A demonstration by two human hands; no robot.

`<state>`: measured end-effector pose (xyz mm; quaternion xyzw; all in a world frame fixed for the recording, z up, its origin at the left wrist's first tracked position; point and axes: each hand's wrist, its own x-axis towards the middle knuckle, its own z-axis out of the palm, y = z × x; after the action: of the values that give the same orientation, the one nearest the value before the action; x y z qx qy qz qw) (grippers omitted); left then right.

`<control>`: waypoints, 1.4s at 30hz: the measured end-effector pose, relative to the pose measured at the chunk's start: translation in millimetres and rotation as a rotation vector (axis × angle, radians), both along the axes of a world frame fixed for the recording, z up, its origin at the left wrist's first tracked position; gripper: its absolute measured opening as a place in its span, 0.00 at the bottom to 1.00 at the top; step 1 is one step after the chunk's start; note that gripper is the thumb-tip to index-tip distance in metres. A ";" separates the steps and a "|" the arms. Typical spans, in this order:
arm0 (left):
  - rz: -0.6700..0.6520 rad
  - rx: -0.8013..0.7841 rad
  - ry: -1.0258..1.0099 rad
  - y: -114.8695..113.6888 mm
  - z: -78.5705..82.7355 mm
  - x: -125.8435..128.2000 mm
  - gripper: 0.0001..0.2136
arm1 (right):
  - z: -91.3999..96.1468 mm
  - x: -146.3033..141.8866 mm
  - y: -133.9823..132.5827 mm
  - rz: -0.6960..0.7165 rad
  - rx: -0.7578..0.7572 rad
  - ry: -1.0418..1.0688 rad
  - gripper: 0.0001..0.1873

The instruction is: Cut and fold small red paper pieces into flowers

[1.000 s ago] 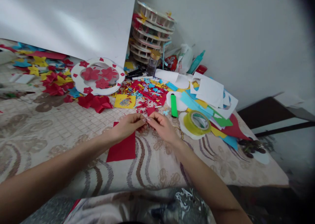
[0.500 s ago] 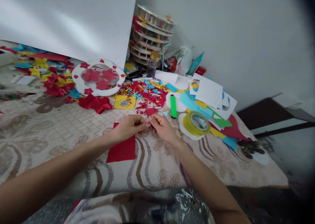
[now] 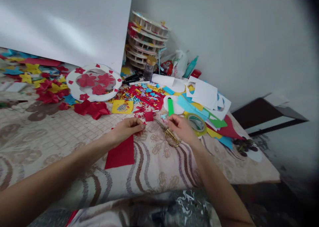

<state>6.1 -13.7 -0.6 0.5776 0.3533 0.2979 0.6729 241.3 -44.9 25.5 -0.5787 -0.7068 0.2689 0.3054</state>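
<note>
My left hand (image 3: 129, 130) is pinched on a tiny red piece of paper (image 3: 144, 123), which barely shows at the fingertips. Under that wrist lies a red paper sheet (image 3: 121, 154) on the tablecloth. My right hand (image 3: 181, 129) has its fingers curled together above gold-handled scissors (image 3: 172, 137); whether anything is between them is hidden. The scissors lie on the cloth, blades toward a small red paper square (image 3: 149, 116). Just behind my right fingers is a green utility knife (image 3: 170, 106), its near end covered by the hand.
Clear tape (image 3: 202, 129) lies right of my right hand, with paper sheets (image 3: 204, 94) behind. Paper scraps (image 3: 149, 95) cover the middle back. A white scalloped ring (image 3: 72, 87) and red paper flowers (image 3: 92, 110) are at left. A tiered white model (image 3: 148, 37) stands behind a jar (image 3: 149, 69).
My hands have parted. The right one has moved right, uncovering the scissors and part of the cloth, while the left keeps its pinch. The whole view has shifted slightly.
</note>
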 end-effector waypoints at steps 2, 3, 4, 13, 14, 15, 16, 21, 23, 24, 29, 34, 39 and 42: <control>0.027 -0.009 -0.017 0.0 0.6 0.1 0.11 | -1.1 15.3 -9.6 0.040 -0.040 -0.243 0.08; 0.038 -0.011 -0.031 -0.4 0.9 0.3 0.10 | -2.9 19.9 -14.3 0.030 -0.049 -0.335 0.08; 0.047 -0.011 -0.049 -1.0 0.9 0.6 0.10 | -5.1 22.5 -18.4 0.022 -0.057 -0.407 0.09; 0.151 0.025 -0.077 -0.4 2.6 -2.0 0.11 | -13.1 30.7 -37.6 -0.010 -0.092 -0.246 0.10; 0.163 0.045 -0.060 -0.5 4.2 -2.2 0.12 | -12.2 32.5 -38.1 -0.033 -0.099 -0.138 0.11; 0.169 0.063 -0.044 -0.8 5.9 -2.2 0.12 | -11.0 33.1 -37.6 -0.051 -0.108 -0.017 0.11; 0.170 0.078 -0.033 -1.4 7.6 -2.1 0.13 | -9.6 31.9 -36.0 -0.058 -0.122 0.108 0.10; 0.154 0.065 -0.045 -3.3 9.2 -1.1 0.14 | -4.5 -2.7 -13.3 -0.019 -0.213 0.463 0.15; 0.140 0.026 -0.070 -2.2 6.8 -1.4 0.14 | -5.0 -22.8 -2.1 -0.004 -0.228 0.482 0.14; 0.132 0.007 -0.086 -1.4 5.4 -1.7 0.14 | -5.7 -32.3 2.9 0.008 -0.227 0.489 0.14; 0.111 -0.027 -0.097 1.0 1.4 -2.7 0.13 | -11.7 -65.2 16.6 0.090 -0.233 0.560 0.16; 0.085 -0.017 -0.016 -0.9 -0.3 -1.1 0.10 | -21.0 -73.8 13.0 0.073 -0.113 0.537 0.12; 0.048 0.005 0.003 -2.4 -3.5 0.2 0.11 | -25.6 -74.0 6.9 0.044 -0.066 0.488 0.11; 0.063 0.035 -0.010 -2.2 -3.7 0.0 0.11 | -25.7 -73.1 5.1 0.020 -0.093 0.485 0.12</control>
<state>6.1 -16.0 -4.3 0.5765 0.3626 0.3281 0.6546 168.2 -39.8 -0.2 -0.5037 -0.6053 0.4352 0.4365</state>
